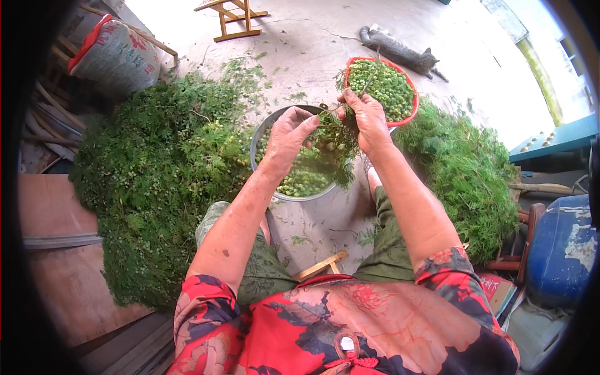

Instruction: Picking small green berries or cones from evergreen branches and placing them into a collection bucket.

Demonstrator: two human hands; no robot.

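Note:
My right hand (368,119) grips the woody stem of a conifer sprig (344,140), which looks like arborvitae. Its leafy part hangs down over a round metal basin (307,198), and the bare stem points away from me. At the left side of the sprig, my left hand (293,133) pinches with thumb and forefinger; what lies between the fingertips is too small to make out. Many small green cones (300,180) lie in the basin. Just beyond my right hand stands a red plastic basket (414,105) heaped with similar green cones (382,84).
A large heap of cone-bearing branches (159,187) lies left, a greener heap (464,173) right. A grey cat (403,49) lies behind the basket. A wooden stool (239,18) and a woven sack (117,58) stand farther off. At right is a blue metal tank (562,253).

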